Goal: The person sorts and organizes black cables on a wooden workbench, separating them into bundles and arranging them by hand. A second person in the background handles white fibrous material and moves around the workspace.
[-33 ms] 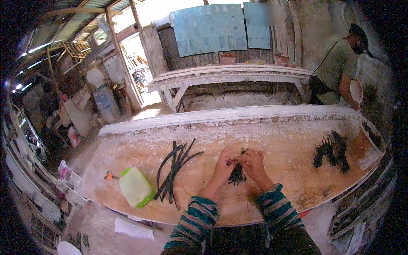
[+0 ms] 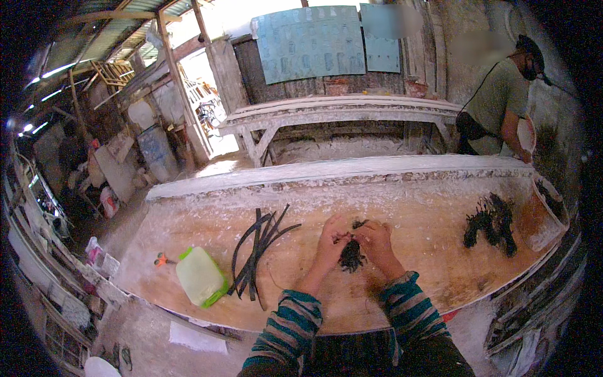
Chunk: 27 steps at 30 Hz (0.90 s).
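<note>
A small bundle of black strands [image 2: 352, 256] hangs between my hands over the middle of the wooden tabletop, its loose ends pointing toward me. My left hand [image 2: 333, 237] pinches it near its upper part. From the other side my right hand [image 2: 374, 240] grips the same spot, the fingertips of both hands almost meeting. A dark tuft shows just beyond my right fingers. To the left lie several long black strips [image 2: 256, 254], crossed over each other. A heap of similar black bundles [image 2: 493, 225] rests at the right of the table.
A clear container with green clips [image 2: 201, 276] and orange-handled scissors [image 2: 164, 259] lie at the left. A whitish raised ledge [image 2: 339, 168] runs along the table's far edge. Behind it stands a long white-dusted bench [image 2: 339, 114]. A co-worker [image 2: 499, 103] stands at the far right, holding a pale container.
My fingers have shifted slightly around the bundle, and its hanging strands have moved a little. The forearms and everything else on the table stay in place.
</note>
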### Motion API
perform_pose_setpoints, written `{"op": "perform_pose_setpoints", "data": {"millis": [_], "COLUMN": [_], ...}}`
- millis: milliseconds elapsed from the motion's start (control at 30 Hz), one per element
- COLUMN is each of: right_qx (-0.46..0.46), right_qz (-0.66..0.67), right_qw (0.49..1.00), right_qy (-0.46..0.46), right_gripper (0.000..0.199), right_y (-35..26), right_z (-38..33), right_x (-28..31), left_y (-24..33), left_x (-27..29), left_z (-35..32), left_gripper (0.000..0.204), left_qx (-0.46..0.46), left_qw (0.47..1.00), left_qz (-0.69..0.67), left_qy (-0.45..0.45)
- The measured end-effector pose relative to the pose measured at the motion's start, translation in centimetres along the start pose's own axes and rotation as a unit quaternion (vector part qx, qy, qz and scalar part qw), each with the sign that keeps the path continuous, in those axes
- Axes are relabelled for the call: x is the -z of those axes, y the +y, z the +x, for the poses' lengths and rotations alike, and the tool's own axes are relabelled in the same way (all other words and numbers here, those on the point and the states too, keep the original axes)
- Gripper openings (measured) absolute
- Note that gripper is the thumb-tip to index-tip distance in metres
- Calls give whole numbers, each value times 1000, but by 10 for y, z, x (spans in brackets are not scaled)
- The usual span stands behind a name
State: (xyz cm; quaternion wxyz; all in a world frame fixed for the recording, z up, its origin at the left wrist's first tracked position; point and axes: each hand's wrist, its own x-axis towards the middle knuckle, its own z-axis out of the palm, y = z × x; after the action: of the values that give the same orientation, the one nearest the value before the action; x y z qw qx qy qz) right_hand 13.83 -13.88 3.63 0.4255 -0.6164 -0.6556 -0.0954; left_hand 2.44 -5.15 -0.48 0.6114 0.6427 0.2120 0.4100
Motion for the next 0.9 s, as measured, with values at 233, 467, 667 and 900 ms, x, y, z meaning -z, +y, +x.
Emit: {"op": "perform_pose_setpoints", "data": {"millis": [233,467,667,900], "right_qx": [-74,-77,-80,-151], "right_qz": [49,94,87,192], "right_qw": [996,993,993,969], "right_qy": [-25,-2,2,-26], "right_gripper": [5,11,7,3], "right_y": [19,15,22,17], "right_z": [-1,5,4,4], "right_x": [-9,-1,-5,2], "left_y": [4,5,5,18], "left_x": [10,12,10,2], "left_z": [5,8,9,3], "left_gripper": [55,62,74,85], "left_qx": [13,-21,-29,-31], "left_qw": [998,996,997,997], "left_qz": [-9,-34,-14,-62], "left_qy": [-56,-83,-68,-36]}}
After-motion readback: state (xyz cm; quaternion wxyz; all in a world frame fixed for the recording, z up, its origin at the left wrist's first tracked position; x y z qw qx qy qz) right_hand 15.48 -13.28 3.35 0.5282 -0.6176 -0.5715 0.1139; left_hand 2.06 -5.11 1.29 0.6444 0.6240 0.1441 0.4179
